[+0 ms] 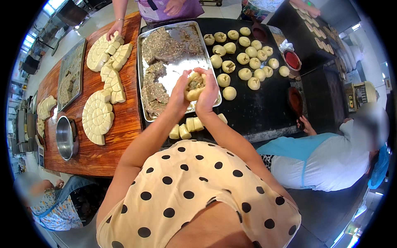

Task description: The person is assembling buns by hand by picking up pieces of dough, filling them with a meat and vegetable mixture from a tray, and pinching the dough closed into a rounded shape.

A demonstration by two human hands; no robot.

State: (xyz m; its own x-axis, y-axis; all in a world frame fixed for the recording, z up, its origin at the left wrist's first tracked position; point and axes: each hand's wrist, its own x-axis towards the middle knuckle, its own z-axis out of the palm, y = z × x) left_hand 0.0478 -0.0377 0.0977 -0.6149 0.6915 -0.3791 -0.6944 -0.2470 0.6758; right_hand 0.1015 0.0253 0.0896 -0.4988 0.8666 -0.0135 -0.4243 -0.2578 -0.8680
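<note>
Cupped between my two hands is a round of pale dough [193,93], its top open and a greyish-brown minced filling showing inside. My left hand [180,93] curves round its left side, and my right hand [207,93] wraps its right side. Both are above the right part of a metal tray [178,49] holding heaps of minced filling [159,43]. Just below my wrists, several cut dough pieces [185,131] lie in a row on the dark work surface. To the right of the tray sit several filled dough balls [228,66], some with a gathered, partly open top.
On the wooden table [124,153] at left lie rounds of cut dough [98,117], a second filling tray [71,78] and a steel bowl [66,138]. A co-worker's hand [115,29] touches the dough. At right are a brown ladle-shaped tool [295,101] and a red-filled bowl [292,60].
</note>
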